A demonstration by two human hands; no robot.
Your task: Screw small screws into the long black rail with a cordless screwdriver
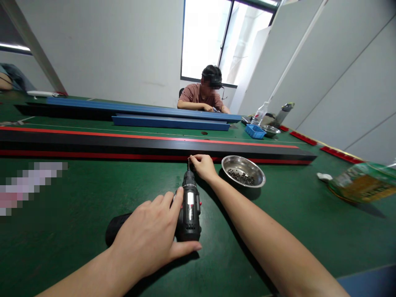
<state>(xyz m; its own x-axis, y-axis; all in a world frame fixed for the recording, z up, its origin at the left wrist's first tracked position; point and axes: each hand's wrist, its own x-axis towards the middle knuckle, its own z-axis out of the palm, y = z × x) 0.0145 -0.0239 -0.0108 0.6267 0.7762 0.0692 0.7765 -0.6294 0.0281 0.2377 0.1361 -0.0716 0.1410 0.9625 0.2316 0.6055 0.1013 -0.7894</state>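
My left hand (151, 237) is wrapped round a black cordless screwdriver (189, 210) lying low over the green table, its bit pointing at the near edge of a long black rail with red strips (123, 144). My right hand (202, 166) is pinched at the bit's tip, right against the rail; whatever it holds there is too small to make out. A steel bowl (243, 170) of small dark screws sits just right of that hand.
Blue rails (170, 121) lie further back. A person in a reddish shirt (202, 95) sits at the far side. A blue bin (255, 130), another steel bowl (270, 130) and bottles stand far right. A plastic bottle (361, 185) lies at right.
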